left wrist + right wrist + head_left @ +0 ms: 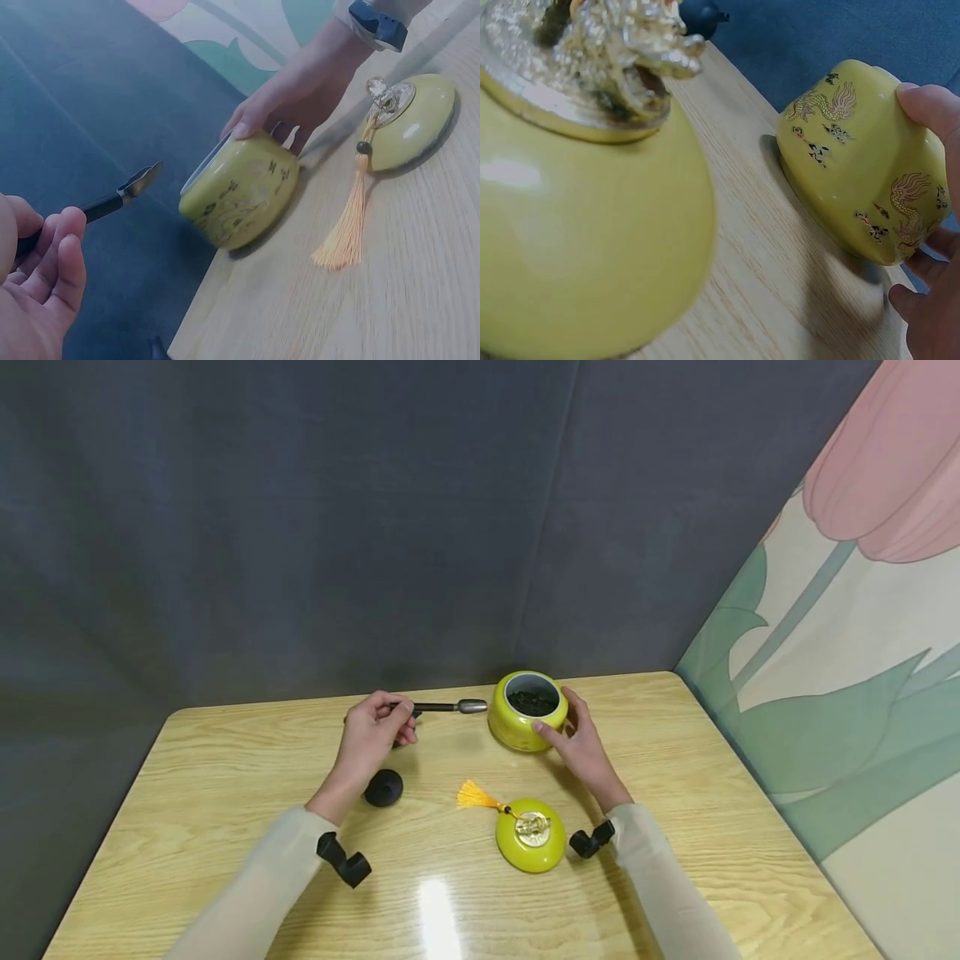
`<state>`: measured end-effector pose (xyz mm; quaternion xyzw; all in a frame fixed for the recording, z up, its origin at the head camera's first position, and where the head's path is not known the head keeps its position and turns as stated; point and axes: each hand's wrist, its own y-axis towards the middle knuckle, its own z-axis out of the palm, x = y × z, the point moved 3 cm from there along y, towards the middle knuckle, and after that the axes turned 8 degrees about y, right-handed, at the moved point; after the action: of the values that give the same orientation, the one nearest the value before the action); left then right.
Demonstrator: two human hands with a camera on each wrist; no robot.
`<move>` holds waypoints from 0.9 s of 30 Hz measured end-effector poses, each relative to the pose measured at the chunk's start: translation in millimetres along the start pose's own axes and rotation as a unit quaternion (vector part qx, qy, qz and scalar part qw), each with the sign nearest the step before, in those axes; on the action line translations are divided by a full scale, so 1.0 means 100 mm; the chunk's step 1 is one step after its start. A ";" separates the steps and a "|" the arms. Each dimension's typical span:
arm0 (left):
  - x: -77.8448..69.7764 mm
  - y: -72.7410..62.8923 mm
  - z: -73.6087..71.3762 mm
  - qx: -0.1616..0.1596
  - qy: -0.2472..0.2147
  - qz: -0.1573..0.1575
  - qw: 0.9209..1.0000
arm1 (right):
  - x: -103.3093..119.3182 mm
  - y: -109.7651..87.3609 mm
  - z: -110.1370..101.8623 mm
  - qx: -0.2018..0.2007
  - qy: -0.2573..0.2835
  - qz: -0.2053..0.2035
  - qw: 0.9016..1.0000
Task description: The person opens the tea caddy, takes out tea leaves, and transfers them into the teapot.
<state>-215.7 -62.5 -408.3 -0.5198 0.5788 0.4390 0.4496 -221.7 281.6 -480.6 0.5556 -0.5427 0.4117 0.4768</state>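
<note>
My left hand (pixel 372 732) pinches the handle of a small tea scoop (pixel 472 706) with a dark handle and a metal head. The scoop is held level above the table, its head just left of a yellow tea canister (pixel 517 732). Dark tea leaves (pixel 533 702) lie inside the canister. My right hand (pixel 581 745) grips the canister from the right, thumb near the rim and fingers round the side. Dragon patterns decorate the canister (pixel 862 165) in the right wrist view. Its tip slightly raised, the scoop (pixel 139 182) shows a hollow head in the left wrist view.
A yellow canister lid (pixel 530 853) with a gold figure knob and orange tassel (pixel 476 795) lies in front of the canister. Left of it sits a small black round lid (pixel 383 787). A dark teapot (pixel 701 16), mostly hidden in the head view, stands by my left hand.
</note>
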 end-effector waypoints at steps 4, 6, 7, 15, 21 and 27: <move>-0.06 0.02 0.11 0.009 0.001 0.008 1.000 | 0.01 0.00 0.00 -0.003 0.001 -0.002 1.000; -0.08 0.04 0.16 0.013 0.003 0.014 1.000 | 0.01 0.00 0.00 -0.002 0.000 0.000 1.000; -0.09 0.04 0.18 0.014 0.005 0.017 1.000 | 0.01 0.00 0.01 -0.002 0.000 0.001 1.000; -0.15 0.11 0.32 0.018 0.029 0.042 0.999 | 0.00 0.00 0.01 -0.002 0.000 0.004 1.000; -0.19 0.19 0.46 0.025 0.045 0.059 0.997 | 0.01 -0.01 0.01 -0.002 -0.003 0.004 1.000; -0.25 0.24 0.64 0.023 0.118 0.099 0.988 | -0.01 0.01 0.03 0.002 0.000 0.006 1.000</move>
<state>-234.3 7.0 -395.8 -0.4975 0.6865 0.4030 0.3445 -222.9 279.0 -482.5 0.5529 -0.5452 0.4156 0.4736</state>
